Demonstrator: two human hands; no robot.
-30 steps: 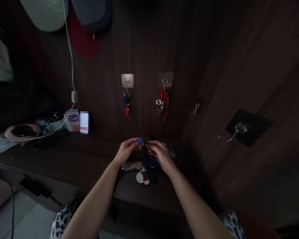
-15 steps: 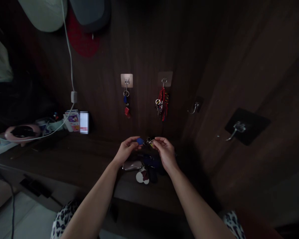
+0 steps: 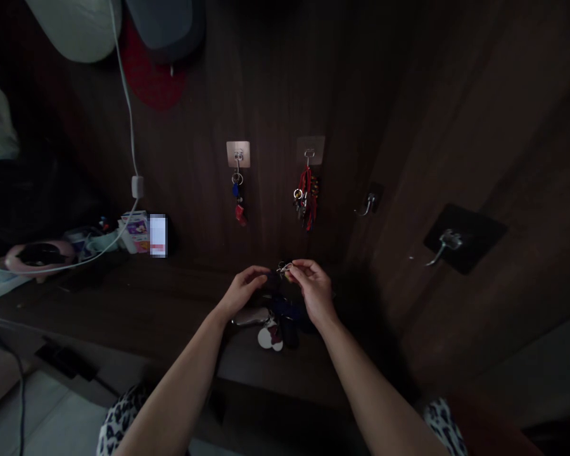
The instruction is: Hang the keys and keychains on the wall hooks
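Observation:
My right hand (image 3: pixel 315 288) pinches a small bunch of keys (image 3: pixel 283 269) on a metal ring, with a hint of yellow at the fingertips. Just left of it, my left hand (image 3: pixel 243 288) has thumb and forefinger drawn together at a dark shape too dim to make out. Under the hands, on the shelf (image 3: pixel 171 316), lie a shiny oblong case (image 3: pixel 251 316), a dark blue item (image 3: pixel 287 308) and a white round charm (image 3: pixel 265 338) with a dark red part. Above, a keyring with a red tag (image 3: pixel 240 214) and a red-corded key bunch (image 3: pixel 307 196) hang from wall hooks.
Two more hooks, a small one (image 3: pixel 370 201) and one on a black pad (image 3: pixel 460 239), stick out at right. At left are a white cable (image 3: pixel 130 107), a pink ring-shaped object (image 3: pixel 40 254) and small boxes (image 3: pixel 137 231). Caps (image 3: pixel 166 28) hang above.
The blue fob that showed at my left fingertips is no longer plainly visible there. My right hand still grips the keys. The whole view has shifted slightly.

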